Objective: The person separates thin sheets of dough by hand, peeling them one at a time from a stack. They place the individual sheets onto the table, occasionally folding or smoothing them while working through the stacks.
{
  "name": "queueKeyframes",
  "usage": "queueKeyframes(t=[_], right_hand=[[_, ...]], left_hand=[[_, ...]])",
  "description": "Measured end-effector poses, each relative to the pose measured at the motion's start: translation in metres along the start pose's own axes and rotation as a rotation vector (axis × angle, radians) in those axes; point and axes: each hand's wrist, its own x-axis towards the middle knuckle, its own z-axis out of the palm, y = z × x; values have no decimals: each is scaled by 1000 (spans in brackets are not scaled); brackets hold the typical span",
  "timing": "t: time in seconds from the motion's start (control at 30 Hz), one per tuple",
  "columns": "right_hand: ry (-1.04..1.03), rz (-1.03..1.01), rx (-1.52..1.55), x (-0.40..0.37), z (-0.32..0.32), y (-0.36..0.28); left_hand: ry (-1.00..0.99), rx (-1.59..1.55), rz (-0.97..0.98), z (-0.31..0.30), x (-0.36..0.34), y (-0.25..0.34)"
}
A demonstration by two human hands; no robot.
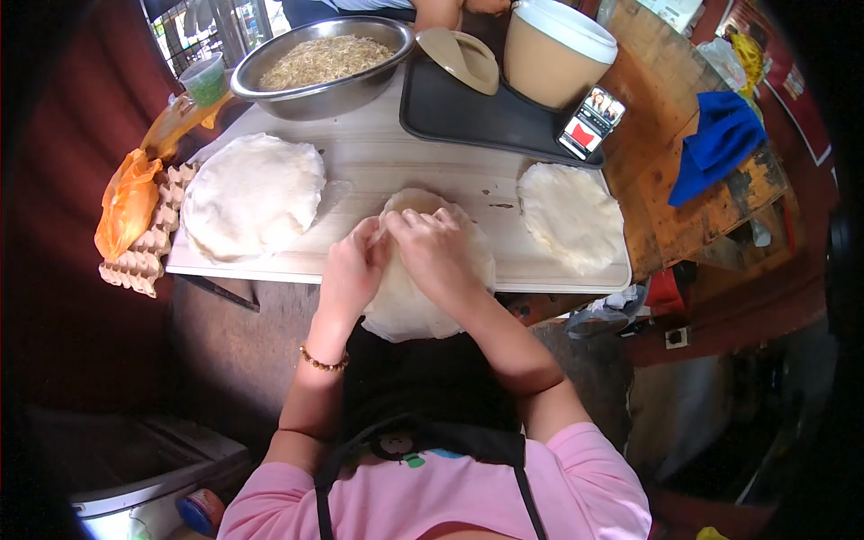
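A stack of thin, round, pale wrapper sheets (416, 310) lies before me, overhanging the near edge of the board. My left hand (362, 261) is closed at the stack's upper left, its fingertips pinching the edge of a wrapper. Beside it, my right hand (430, 247) is curled over the top of the stack, fingers closed on the same sheet edge; the fingertips are partly hidden. To the left lies a thicker wrapper pile (254, 198). Another round pile (571, 218) rests at the right end of the board.
At the back stands a steel bowl (328, 103) of shredded filling (328, 61). A black tray (486, 126) bears a tan bucket (553, 58), a tan lid (459, 61) and a propped phone (591, 124). Egg cartons (162, 225) and an orange bag (126, 202) flank the board (360, 144). Someone's arm (438, 13) shows behind.
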Motion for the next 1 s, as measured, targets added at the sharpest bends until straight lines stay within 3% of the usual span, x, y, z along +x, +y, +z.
queueKeyframes(t=[0.17,0.23,0.33,0.5,0.57,0.73,1.0], right_hand=[[49,135,-21,1,-3,9],[126,233,107,0,4,16],[33,302,239,-3,-2,16],[85,189,177,1,-2,10],[104,144,96,6,1,7],[85,69,-36,5,13,4],[155,167,80,0,21,10]], left_hand=[[-35,-11,-115,-3,7,-11],[-1,-8,-78,1,6,-14],[36,-32,-75,6,5,-20],[1,-96,-137,3,2,-2],[-29,68,-55,0,1,10],[-7,53,-9,1,-2,11],[-30,91,-96,1,-4,3]])
